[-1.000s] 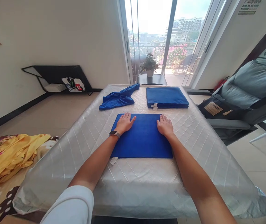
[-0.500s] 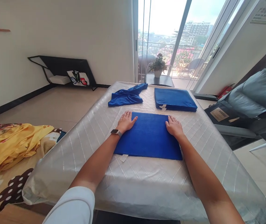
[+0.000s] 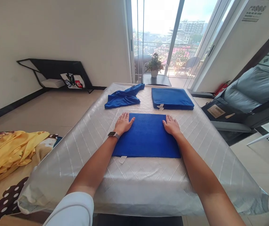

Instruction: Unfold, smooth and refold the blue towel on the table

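A folded blue towel point(image 3: 148, 138) lies flat as a rectangle on the table, with a small white tag point(image 3: 123, 159) poking out at its near edge. Flat on its far left corner rests my left hand point(image 3: 124, 123), fingers stretched out and thumb apart. My right hand point(image 3: 171, 125) lies the same way on the far right corner. Behind them, to the right, is a neat stack of folded blue towels point(image 3: 172, 96) with white tags at the front. A crumpled blue towel point(image 3: 123, 97) lies loosely at the far left.
A shiny quilted silver cover point(image 3: 85, 147) spans the table. Beyond the far edge stands a chair with a potted plant point(image 3: 155, 64), before a glass door. At the right is a dark grey armchair point(image 3: 243, 97); yellow fabric point(image 3: 14, 150) is heaped on the left.
The view has shifted slightly, so the table and towels sit further left in the picture. Both hands still lie flat at the towel's far corners.
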A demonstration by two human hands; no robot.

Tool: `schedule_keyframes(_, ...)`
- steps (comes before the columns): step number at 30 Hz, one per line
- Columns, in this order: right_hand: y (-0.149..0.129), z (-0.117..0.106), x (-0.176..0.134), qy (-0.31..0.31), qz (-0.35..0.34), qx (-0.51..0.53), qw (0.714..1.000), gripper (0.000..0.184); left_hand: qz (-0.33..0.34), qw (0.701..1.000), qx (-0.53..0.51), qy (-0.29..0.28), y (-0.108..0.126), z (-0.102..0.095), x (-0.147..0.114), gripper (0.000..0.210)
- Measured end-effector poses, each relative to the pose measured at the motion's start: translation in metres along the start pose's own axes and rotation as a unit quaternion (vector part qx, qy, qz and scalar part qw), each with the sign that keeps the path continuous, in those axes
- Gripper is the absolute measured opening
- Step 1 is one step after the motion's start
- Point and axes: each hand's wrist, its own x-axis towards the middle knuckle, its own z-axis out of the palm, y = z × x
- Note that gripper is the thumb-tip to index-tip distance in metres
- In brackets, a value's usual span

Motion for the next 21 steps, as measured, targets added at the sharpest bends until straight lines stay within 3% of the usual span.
schedule_keyframes(5, 0.0, 0.001, 0.0, 0.009, -0.004, 0.015, 1.0, 0.069, -0.002, 1.0, 0.012, -0.003, 0.002, -0.002, -0.002, 0.087)
schedule_keyframes(9, 0.0, 0.003, -0.002, 0.018, -0.003, 0.024, 1.0, 0.068, -0.018, 0.999, 0.035, -0.038, 0.002, -0.009, 0.002, 0.089)
schedule_keyframes(12, -0.001, 0.002, -0.003, 0.02, -0.002, 0.032, 0.999, 0.067, -0.047, 0.996, 0.063, -0.039, 0.016, -0.016, 0.01, 0.095)
schedule_keyframes(15, -0.003, 0.001, -0.004, 0.016, -0.003, 0.04, 0.999, 0.067, 0.008, 0.998, 0.058, -0.018, 0.059, -0.015, 0.017, 0.094)
schedule_keyframes(19, -0.001, 0.0, -0.005, 0.017, -0.006, 0.037, 0.999, 0.067, 0.17, 0.983, -0.017, -0.059, 0.15, 0.004, 0.015, 0.08)
schedule_keyframes(21, 0.001, 0.001, -0.006, 0.013, -0.019, 0.019, 1.0, 0.066, 0.209, 0.976, -0.04, -0.054, 0.188, 0.016, 0.012, 0.076)
